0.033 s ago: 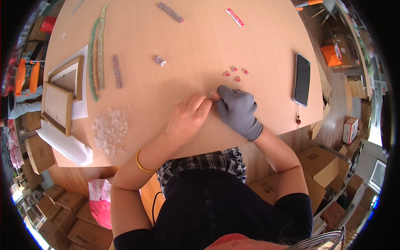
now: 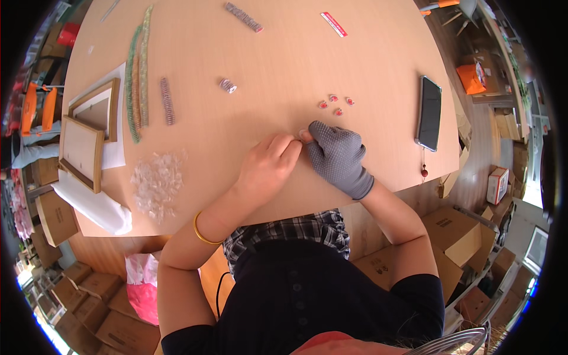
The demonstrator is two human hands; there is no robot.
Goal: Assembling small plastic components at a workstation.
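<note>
My bare left hand [image 2: 270, 158], a gold bangle on its wrist, pinches thumb and fingers together near the table's front edge. Its fingertips meet those of my right hand [image 2: 337, 155], which wears a grey dotted glove with the thumb tip bare. That hand is closed too. Whatever lies between the fingertips is too small and hidden to name. Just beyond the right hand lie several small red-and-silver round pieces [image 2: 338, 112]. A short roll-like stack of thin discs [image 2: 228, 86] sits farther left. Left of my forearm spreads a pile of small clear plastic bits [image 2: 157, 183].
Long green and orange coiled strips [image 2: 136, 83] lie at left, beside a purplish disc row [image 2: 167, 102] and wooden frames [image 2: 81, 151]. Another disc row [image 2: 243, 18] and a red-white strip [image 2: 333, 25] lie far back. A phone [image 2: 428, 112] rests at right. Cardboard boxes [image 2: 452, 231] surround the table.
</note>
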